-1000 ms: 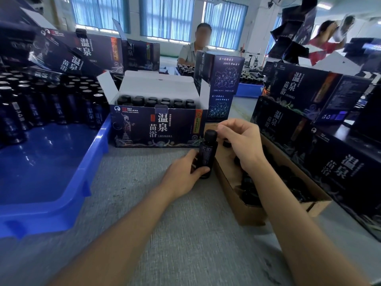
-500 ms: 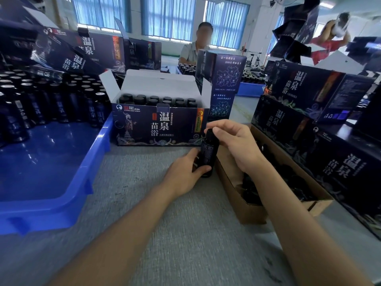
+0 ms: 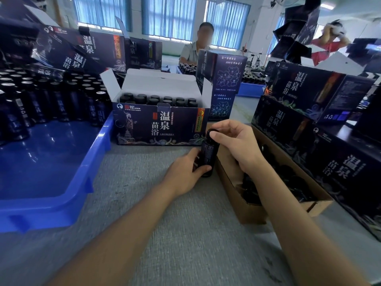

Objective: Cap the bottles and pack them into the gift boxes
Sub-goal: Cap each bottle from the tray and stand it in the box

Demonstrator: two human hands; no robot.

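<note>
right hand shifted on cap of bottle, grey table, blue curtains

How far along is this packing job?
Done: the open gift box holds rows of capped bottles. In hand: the left hand grips one bottle while the right hand pinches its cap. Left: many silver-topped bottles stand in the blue tray, apparently uncapped.

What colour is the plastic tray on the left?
The tray is plain blue, seen best in the head view.
</note>
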